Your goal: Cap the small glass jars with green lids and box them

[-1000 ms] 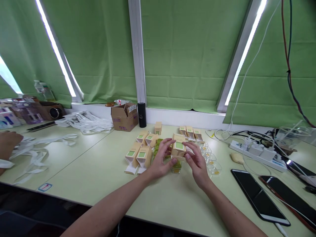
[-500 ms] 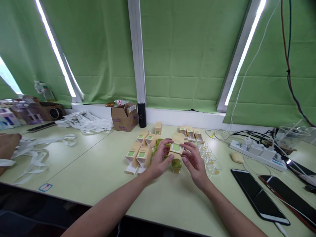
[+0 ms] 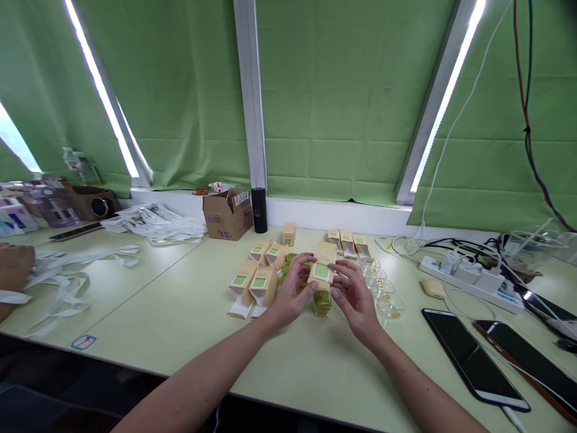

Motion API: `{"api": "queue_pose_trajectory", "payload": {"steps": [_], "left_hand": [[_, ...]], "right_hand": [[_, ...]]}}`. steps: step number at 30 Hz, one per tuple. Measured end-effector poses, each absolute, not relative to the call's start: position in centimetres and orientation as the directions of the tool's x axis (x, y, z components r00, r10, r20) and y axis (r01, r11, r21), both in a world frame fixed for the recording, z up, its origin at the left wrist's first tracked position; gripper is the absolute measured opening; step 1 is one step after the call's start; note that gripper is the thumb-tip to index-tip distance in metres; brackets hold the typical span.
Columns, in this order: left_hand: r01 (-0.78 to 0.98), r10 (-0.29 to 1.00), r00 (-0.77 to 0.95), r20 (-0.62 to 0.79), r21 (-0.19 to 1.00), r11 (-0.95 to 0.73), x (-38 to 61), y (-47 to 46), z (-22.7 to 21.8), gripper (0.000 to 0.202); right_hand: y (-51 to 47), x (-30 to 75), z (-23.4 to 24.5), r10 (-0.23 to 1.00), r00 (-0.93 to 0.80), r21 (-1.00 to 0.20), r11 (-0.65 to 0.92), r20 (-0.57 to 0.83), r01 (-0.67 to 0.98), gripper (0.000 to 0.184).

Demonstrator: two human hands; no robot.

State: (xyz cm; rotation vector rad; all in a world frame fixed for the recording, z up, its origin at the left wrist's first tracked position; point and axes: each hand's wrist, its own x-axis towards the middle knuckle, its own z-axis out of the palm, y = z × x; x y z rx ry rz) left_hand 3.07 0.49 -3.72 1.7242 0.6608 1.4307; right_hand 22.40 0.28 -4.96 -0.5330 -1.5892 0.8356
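Note:
Between my two hands is a small tan cardboard box (image 3: 321, 267) with a green window on its face. My left hand (image 3: 295, 287) grips its left side, fingers curled behind and thumb in front. From the right, my right hand (image 3: 355, 294) holds the box with bent fingers on its edge. Just below it stands a small clear jar with green content (image 3: 321, 302). More green containers (image 3: 291, 257) sit partly hidden behind my left hand. Left of that hand, several similar tan boxes (image 3: 264, 285) lie with white flaps out. Several clear plastic cups (image 3: 386, 290) are right of my right hand.
More tan boxes (image 3: 346, 243) stand at the back, near a brown carton (image 3: 228, 214) and a black cylinder (image 3: 258, 210). Phones (image 3: 473, 358), cables and a power strip (image 3: 471, 282) occupy the right side. Another person's hand (image 3: 15, 267) is by white strips (image 3: 67, 282) at far left.
The lower flap of the box between my hands has folded in from view. My right thumb has shifted slightly left and up. The other person's hand at far left has moved.

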Motion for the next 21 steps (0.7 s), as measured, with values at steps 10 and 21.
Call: {"api": "queue_pose_trajectory", "payload": {"steps": [10,21], "left_hand": [[-0.048,0.790,0.225,0.571,0.816,-0.576,3.20,0.44,-3.55,0.043],[-0.025,0.761,0.252,0.598,0.790,-0.613,3.12,0.42,-3.52,0.052]], "right_hand": [[0.36,22.35,-4.99,0.742,-0.174,-0.760,0.647,0.647,-0.068,0.041],[0.60,22.17,-5.19,0.744,-0.138,-0.753,0.657,0.654,-0.034,0.039]]}}
